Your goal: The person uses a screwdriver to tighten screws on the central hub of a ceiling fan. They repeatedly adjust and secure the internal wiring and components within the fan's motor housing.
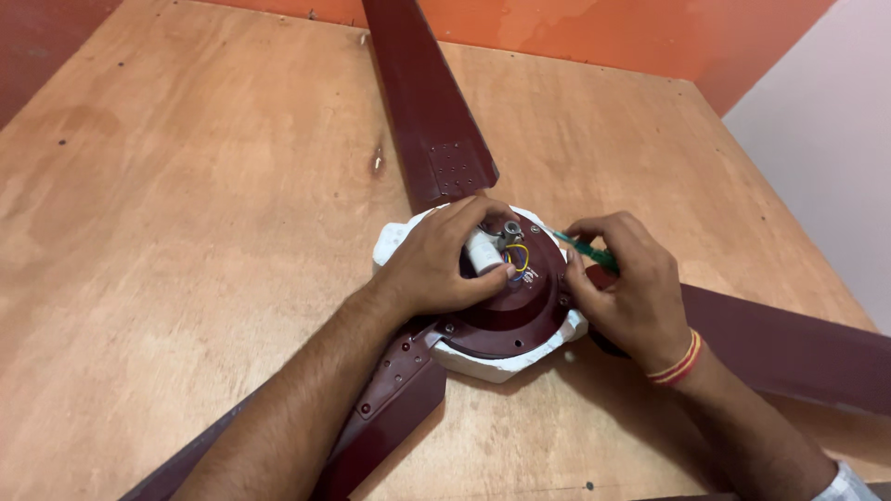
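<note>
A dark maroon ceiling fan lies on a plywood table. Its round motor housing rests on a white foam block. My left hand lies over the hub and grips a small white cylindrical capacitor, beside a metal shaft and coloured wires. My right hand holds a green-handled screwdriver, whose tip points at the hub. Three blades spread out from the housing: one far, one right, one near left.
The plywood tabletop fills most of the view, with small dark marks on it. An orange wall runs along the far edge, and a pale wall stands at the right. A red-and-yellow thread band circles my right wrist.
</note>
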